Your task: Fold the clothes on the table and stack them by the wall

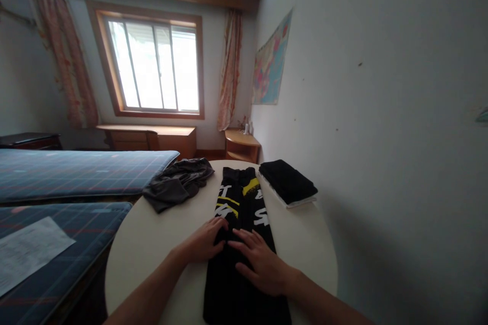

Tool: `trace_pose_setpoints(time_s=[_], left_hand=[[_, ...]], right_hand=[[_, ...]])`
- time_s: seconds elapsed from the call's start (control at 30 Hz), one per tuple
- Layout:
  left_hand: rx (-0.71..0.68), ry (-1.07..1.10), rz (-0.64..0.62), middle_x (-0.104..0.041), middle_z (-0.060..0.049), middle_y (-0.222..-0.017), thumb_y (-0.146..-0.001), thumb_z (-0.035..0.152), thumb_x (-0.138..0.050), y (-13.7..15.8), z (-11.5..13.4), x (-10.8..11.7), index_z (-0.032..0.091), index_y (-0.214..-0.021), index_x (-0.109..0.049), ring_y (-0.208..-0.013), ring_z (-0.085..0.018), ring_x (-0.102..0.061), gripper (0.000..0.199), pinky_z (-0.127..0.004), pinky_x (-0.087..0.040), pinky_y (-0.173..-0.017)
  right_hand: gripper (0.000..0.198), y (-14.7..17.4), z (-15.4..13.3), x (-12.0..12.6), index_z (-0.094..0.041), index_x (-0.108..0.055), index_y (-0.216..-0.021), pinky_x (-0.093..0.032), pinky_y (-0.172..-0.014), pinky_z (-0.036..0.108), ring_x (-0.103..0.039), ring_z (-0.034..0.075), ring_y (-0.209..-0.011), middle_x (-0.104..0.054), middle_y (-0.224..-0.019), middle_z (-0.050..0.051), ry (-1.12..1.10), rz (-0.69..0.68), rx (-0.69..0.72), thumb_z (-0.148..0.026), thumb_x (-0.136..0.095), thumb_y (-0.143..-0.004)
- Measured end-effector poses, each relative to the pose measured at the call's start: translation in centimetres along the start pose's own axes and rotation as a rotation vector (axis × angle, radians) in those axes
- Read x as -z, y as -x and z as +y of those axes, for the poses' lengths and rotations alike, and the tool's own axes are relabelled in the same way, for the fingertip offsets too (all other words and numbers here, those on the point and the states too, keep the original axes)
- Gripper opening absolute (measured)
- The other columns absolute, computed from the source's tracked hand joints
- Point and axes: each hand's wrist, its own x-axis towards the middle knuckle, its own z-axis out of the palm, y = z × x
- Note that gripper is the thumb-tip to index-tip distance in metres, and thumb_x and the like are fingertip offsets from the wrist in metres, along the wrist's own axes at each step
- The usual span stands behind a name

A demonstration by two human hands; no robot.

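Black garment (244,213) laid lengthwise down the table (308,249)

To the right of the table, a bare stretch of pale wall (392,86) is seen, with a map (271,66) fixed farther along it. To the table's left, two checked mattresses (76,172) are set, and beyond its far edge a window (152,66) is framed in wood.

On the table itself, the widest share of the middle is taken by the garment. It is narrow and long, with its long axis run from the table's far edge toward the near side, where the end is cut off by the view. At the table's far left, a dark heap (179,188) of cloth is left crumpled; at its far right, a stack (287,180) of folded cloth is placed, just beside the garment's far end.

The garment is touched by both hands, so neither is nearer. By the left hand (208,239) its left edge is met; by the right hand (263,264), set a little closer to the table's near side, its right half is covered. Both are held open, fingers spread, with no cloth seen gripped. The print, white and yellow, is shown mostly beyond the fingertips.
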Motion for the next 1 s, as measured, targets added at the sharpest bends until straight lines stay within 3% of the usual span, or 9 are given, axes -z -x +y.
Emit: trace_pose_setpoints(time_s=[0.13, 0.27, 0.43, 0.57, 0.63, 0.8, 0.93, 1.0], left_hand=[[-0.009, 0.005, 0.002, -0.058, -0.009, -0.126, -0.074, 0.012, -0.059, 0.0, -0.2, -0.1, 0.022, -0.097, -0.058, -0.12, -0.026, -0.052, 0.026, -0.039, -0.042, -0.105], [-0.019, 0.012, 0.043, -0.06, -0.008, -0.122, -0.078, 0.011, -0.055, -0.2, -0.5, -0.3, 0.022, -0.091, -0.06, -0.118, -0.024, -0.054, 0.018, -0.039, -0.042, -0.105], [0.002, 0.055, 0.133, -0.064, -0.006, -0.109, -0.08, 0.013, -0.052, -0.4, -1.4, -0.1, 0.022, -0.087, -0.06, -0.107, -0.022, -0.058, 0.013, -0.035, -0.045, -0.099], [0.048, 0.062, 0.161, -0.065, -0.005, -0.101, -0.081, 0.014, -0.051, -0.4, -1.7, 0.1, 0.022, -0.09, -0.059, -0.099, -0.021, -0.059, 0.014, -0.034, -0.047, -0.094], [0.053, 0.051, 0.161, -0.065, -0.005, -0.101, -0.082, 0.014, -0.051, -0.4, -1.7, 0.2, 0.022, -0.092, -0.06, -0.098, -0.021, -0.059, 0.016, -0.034, -0.047, -0.094], [-0.004, -0.018, 0.133, -0.064, -0.007, -0.117, -0.083, 0.018, -0.056, -0.3, -1.5, 0.2, 0.023, -0.107, -0.063, -0.111, -0.023, -0.056, 0.026, -0.038, -0.043, -0.102], [-0.06, -0.044, 0.045, -0.056, -0.007, -0.135, -0.082, 0.022, -0.061, 0.0, -1.3, -0.1, 0.025, -0.121, -0.06, -0.126, -0.026, -0.049, 0.039, -0.042, -0.036, -0.111], [-0.047, -0.069, 0.018, -0.053, -0.008, -0.138, -0.082, 0.022, -0.061, 0.0, -0.8, -0.3, 0.025, -0.121, -0.059, -0.129, -0.027, -0.046, 0.039, -0.043, -0.035, -0.112]], right_hand=[[0.064, 2.6, -3.0, 0.0, -0.033, -0.046, -0.142, -0.013, -0.119, 0.053, -0.029, 0.028, -0.144, -0.039, -0.154, 0.006, -0.052, -0.098, 0.138, -0.064, -0.055, -0.086], [0.065, 2.5, -4.2, -1.8, -0.027, -0.057, -0.13, -0.015, -0.117, 0.051, -0.047, 0.028, -0.128, -0.059, -0.135, 0.007, -0.012, -0.013, 0.151, -0.068, -0.059, -0.08], [0.051, 0.4, -5.7, -3.5, -0.027, -0.06, -0.12, -0.034, -0.102, 0.041, -0.055, 0.025, -0.111, -0.066, -0.119, 0.005, 0.076, 0.115, 0.139, -0.058, -0.064, -0.08], [0.021, -1.0, -6.9, -4.4, -0.023, -0.067, -0.096, -0.039, -0.093, 0.039, -0.061, 0.022, -0.093, -0.071, -0.095, 0.004, 0.202, 0.091, 0.113, -0.039, -0.062, -0.085], [0.014, -1.5, -7.1, -5.1, -0.021, -0.068, -0.091, -0.042, -0.088, 0.035, -0.063, 0.019, -0.086, -0.072, -0.091, 0.003, 0.21, 0.049, 0.14, -0.032, -0.06, -0.085], [0.019, -1.5, -6.6, -5.1, -0.023, -0.071, -0.1, -0.046, -0.083, 0.02, -0.065, 0.012, -0.084, -0.074, -0.093, -0.001, -0.022, -0.004, 0.368, -0.025, -0.056, -0.088], [0.036, 0.0, -5.3, -2.1, -0.023, -0.066, -0.118, -0.042, -0.101, 0.031, -0.06, 0.018, -0.108, -0.069, -0.115, 0.004, -0.117, 0.115, 0.234, -0.033, -0.064, -0.083], [0.055, 1.1, -4.4, -0.6, -0.024, -0.06, -0.129, -0.035, -0.109, 0.041, -0.051, 0.025, -0.125, -0.06, -0.132, 0.008, -0.118, 0.054, 0.192, -0.045, -0.069, -0.079]])
